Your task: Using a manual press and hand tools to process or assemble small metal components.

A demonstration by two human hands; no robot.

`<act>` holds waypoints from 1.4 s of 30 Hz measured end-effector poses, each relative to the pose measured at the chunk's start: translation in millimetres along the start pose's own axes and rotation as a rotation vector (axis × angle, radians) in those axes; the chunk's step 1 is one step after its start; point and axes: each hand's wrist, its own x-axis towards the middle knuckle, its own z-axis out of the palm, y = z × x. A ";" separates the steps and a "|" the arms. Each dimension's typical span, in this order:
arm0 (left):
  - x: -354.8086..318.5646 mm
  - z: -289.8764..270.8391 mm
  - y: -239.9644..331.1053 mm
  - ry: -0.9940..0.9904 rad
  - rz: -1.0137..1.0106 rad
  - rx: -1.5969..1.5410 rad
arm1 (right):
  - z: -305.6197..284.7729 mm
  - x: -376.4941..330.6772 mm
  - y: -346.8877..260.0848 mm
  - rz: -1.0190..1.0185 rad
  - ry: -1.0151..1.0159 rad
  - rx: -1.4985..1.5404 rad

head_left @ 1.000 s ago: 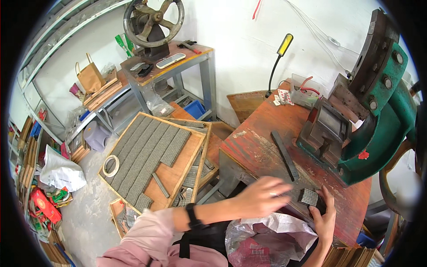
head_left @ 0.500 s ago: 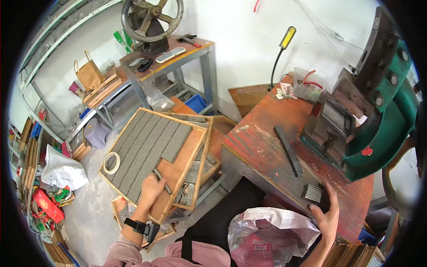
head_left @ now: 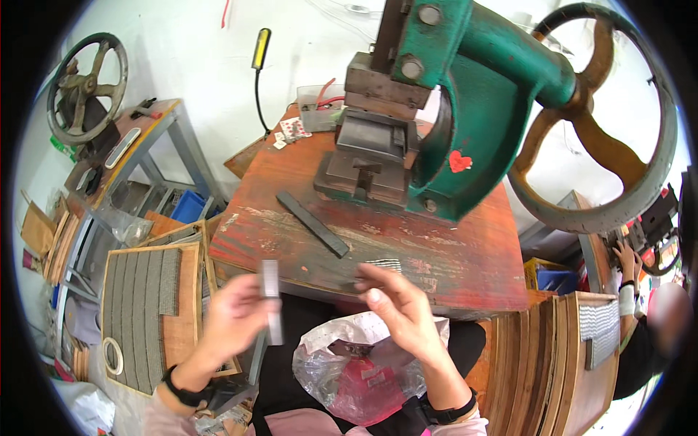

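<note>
My left hand (head_left: 236, 312) is closed on a slim grey strip (head_left: 270, 301), held upright above my lap near the table's front edge; both are slightly blurred. My right hand (head_left: 403, 309) has thumb and fingers apart and holds nothing I can see. Just beyond its fingertips lies a small ridged grey block (head_left: 384, 264), partly hidden by them. A long dark flat bar (head_left: 313, 224) rests on the worn red tabletop (head_left: 254, 196). On my lap sits a clear and white plastic bag (head_left: 313, 363) with something red in it.
A green hand press (head_left: 480, 145) with a large handwheel (head_left: 618, 203) stands on the table. Wooden-framed trays of grey strips (head_left: 142, 312) are at left; stacked wooden trays (head_left: 538, 363) stand at right. Another person's hands (head_left: 627, 258) work at far right.
The view has turned right. My left hand has lifted the grey strip off the wooden tray and brought it over my lap. My right hand has come away from beside the ridged block.
</note>
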 end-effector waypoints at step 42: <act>86.5 126.1 -19.7 -0.233 0.520 0.408 | -19.9 43.0 -16.1 -0.101 0.409 -0.589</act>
